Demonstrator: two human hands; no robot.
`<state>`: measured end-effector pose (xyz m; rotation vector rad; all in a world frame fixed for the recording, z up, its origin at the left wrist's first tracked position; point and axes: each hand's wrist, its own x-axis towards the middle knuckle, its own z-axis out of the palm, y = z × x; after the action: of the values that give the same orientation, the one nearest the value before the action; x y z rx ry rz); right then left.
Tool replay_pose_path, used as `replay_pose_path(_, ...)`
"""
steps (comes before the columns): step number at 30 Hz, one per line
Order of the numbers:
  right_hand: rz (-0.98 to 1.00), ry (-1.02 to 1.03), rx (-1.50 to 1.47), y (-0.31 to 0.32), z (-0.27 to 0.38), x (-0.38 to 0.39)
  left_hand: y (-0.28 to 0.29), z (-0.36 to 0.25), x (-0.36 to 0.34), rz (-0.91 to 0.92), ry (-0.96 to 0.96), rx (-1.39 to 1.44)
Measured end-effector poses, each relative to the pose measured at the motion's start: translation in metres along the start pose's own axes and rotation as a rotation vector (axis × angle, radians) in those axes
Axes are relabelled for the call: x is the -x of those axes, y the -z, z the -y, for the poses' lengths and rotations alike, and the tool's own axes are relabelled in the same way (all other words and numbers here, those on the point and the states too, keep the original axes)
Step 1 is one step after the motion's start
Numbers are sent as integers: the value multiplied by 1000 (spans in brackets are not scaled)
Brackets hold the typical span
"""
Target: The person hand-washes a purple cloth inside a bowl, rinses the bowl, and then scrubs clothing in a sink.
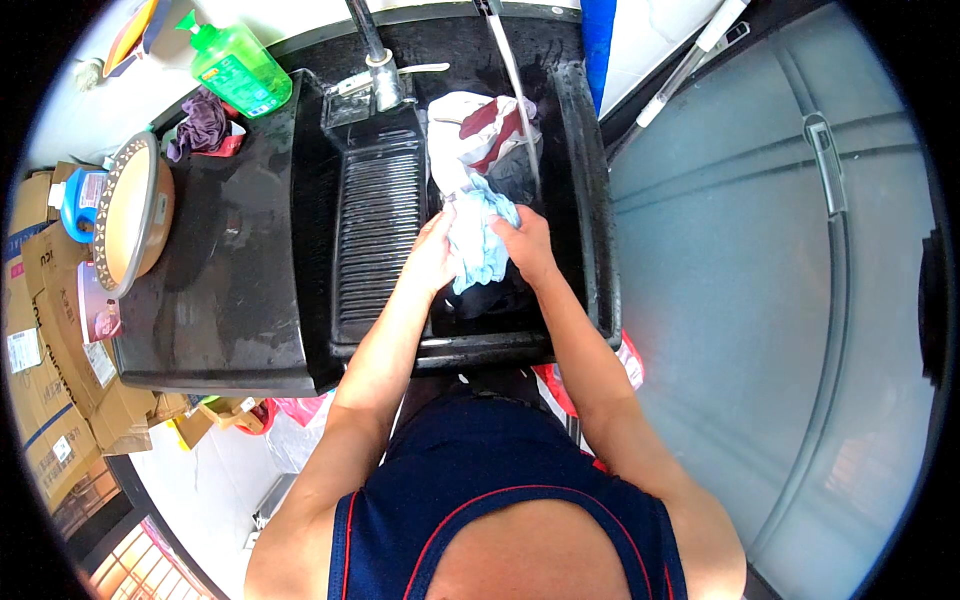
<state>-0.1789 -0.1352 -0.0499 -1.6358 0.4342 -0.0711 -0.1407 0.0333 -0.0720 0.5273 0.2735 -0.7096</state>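
Over the basin of a black sink (590, 200), a wet light-blue cloth (480, 240) is bunched between my two hands. My left hand (433, 252) is closed on the cloth's left side. On its right side, my right hand (527, 243) grips it, with the thumb on top. White clothing with dark red patches (485, 125) lies in the basin just beyond, touching or close to the blue cloth. A stream of water (518, 85) falls from the faucet (487, 6) at the top edge beside that clothing. Dark cloth seems to lie below my hands, but its shape is unclear.
A ribbed washboard (380, 235) is left of the basin. On the black counter (230, 290) stand a green pump bottle (240, 70), a purple cloth (203, 125) and a tilted beige basin (150, 220). Cardboard boxes (60, 350) are stacked far left; a frosted door (720, 300) is right.
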Motion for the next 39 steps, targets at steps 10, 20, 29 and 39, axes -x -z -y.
replay_pose_path(10, -332, -104, -418, 48, -6, 2, -6, -59, 13, -379, -397, 39)
replay_pose_path(20, 44, -107, -718, 18, 29, 4, -63, -19, 38, -267, 105, -617)
replay_pose_path(29, 128, 301, 676, -81, 35, 75, 28, 13, -18, -83, 209, -18)
replay_pose_path(39, -82, 119, 718, -30, 12, -40, 9, 15, -18, -267, -116, -375)
